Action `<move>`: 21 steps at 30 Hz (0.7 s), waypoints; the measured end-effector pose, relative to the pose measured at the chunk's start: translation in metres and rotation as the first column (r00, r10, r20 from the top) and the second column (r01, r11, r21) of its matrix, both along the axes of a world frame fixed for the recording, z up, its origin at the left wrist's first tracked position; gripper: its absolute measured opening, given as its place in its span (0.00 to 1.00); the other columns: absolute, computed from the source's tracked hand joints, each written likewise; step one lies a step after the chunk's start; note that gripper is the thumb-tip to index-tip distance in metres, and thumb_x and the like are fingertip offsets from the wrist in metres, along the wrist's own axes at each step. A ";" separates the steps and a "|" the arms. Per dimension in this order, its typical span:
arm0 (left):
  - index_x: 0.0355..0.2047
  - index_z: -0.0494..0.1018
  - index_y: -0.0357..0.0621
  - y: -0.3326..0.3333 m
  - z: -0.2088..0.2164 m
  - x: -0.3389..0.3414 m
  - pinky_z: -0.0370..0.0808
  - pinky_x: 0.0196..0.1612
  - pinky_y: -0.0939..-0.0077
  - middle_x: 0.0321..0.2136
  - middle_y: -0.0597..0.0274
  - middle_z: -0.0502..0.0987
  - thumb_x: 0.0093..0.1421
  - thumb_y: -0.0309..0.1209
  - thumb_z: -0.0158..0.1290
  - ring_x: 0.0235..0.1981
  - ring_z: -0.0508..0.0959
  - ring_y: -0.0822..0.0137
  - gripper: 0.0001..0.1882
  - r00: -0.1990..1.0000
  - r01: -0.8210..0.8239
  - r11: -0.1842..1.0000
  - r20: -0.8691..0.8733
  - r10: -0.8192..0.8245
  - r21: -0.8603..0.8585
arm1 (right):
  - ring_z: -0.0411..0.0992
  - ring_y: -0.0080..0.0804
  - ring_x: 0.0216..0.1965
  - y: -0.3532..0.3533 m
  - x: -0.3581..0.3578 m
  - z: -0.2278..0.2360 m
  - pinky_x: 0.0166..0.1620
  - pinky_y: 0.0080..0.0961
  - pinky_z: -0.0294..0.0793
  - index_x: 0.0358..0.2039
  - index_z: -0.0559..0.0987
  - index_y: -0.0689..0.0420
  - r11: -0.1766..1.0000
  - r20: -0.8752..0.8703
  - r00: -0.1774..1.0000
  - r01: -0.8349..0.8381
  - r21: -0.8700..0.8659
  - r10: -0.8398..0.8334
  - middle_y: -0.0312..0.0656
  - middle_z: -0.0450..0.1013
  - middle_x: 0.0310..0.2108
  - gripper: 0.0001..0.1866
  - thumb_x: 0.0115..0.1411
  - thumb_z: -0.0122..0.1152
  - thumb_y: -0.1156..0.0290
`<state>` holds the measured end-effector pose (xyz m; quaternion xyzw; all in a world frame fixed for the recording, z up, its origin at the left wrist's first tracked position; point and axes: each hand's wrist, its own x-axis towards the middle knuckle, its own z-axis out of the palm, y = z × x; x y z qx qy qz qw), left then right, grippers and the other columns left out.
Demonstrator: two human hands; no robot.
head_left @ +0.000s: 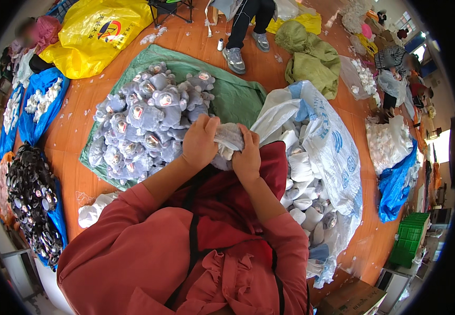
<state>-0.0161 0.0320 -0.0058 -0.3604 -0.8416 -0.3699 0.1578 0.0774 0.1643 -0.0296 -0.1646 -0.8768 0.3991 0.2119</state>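
Note:
A grey plush piece (229, 135) with a whitish part showing below it is stretched between my hands, over my lap. My left hand (200, 140) grips its left side with the fingers curled. On its right edge, my right hand (247, 157) is closed, thumb towards the middle. The fingers hide much of the piece. Just beyond my left hand lies a heap of grey plush toys (143, 118) with pale muzzles, on a green sheet (233, 86). By my right knee a white woven sack (332, 152) lies open, holding white and grey plush pieces (302, 168).
A yellow sack (96, 34) and an olive-green sack (311, 60) lie farther out. Someone's shoe (234, 60) rests at the sheet's far edge. Dark plush parts (32, 197) are heaped at left. A green crate (409, 239) and a cardboard box (351, 298) stand at right.

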 end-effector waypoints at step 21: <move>0.56 0.61 0.39 -0.042 0.032 0.022 0.69 0.57 0.56 0.56 0.38 0.68 0.49 0.32 0.64 0.56 0.70 0.42 0.36 0.850 0.404 0.904 0.422 -0.314 -0.141 | 0.67 0.59 0.47 -0.008 0.007 -0.014 0.47 0.44 0.71 0.48 0.68 0.58 0.997 -0.113 0.992 -0.059 -0.052 0.053 0.53 0.68 0.44 0.28 0.43 0.58 0.84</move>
